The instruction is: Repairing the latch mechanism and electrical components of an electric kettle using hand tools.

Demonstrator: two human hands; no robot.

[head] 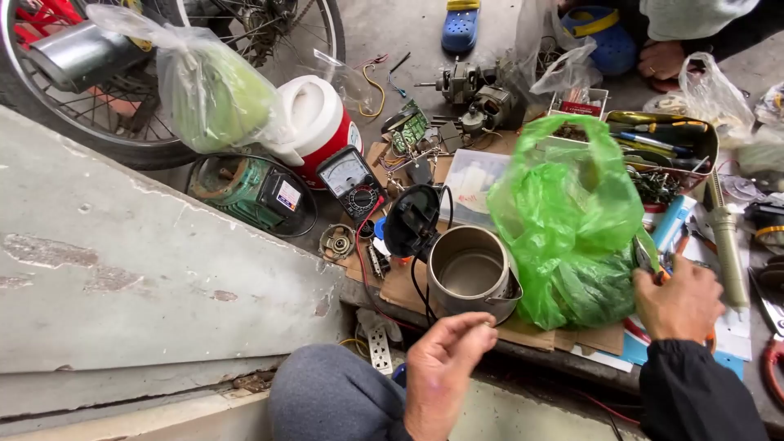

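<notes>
Squatting at a low concrete ledge [163, 269], knee [335, 392] up between the hands. Left hand [441, 367] raised palm-up just below the steel kettle [474, 273], fingers loosely curled, thumb and forefinger tips nearly meeting; whether something small sits pinched there cannot be told. Kettle standing upright on flattened cardboard [400, 286], black lid [411, 219] flipped back so the bare interior faces up, cord [420, 286] trailing down its near side toward the left hand. Right hand [679, 298] reaching forward from a dark sleeve [694, 392], knuckles up, fingers bent into the clutter just right of the green plastic bag [563, 220]; appears closed round an orange-handled tool, though the grip itself is hidden. Bag slumped against the kettle, between the two hands. Analog multimeter [351, 181] propped face-up beyond the left hand, within glance. Tool tray [665, 139] with screwdrivers beyond the right hand; soldering gun [725, 237] lying just right of it.
</notes>
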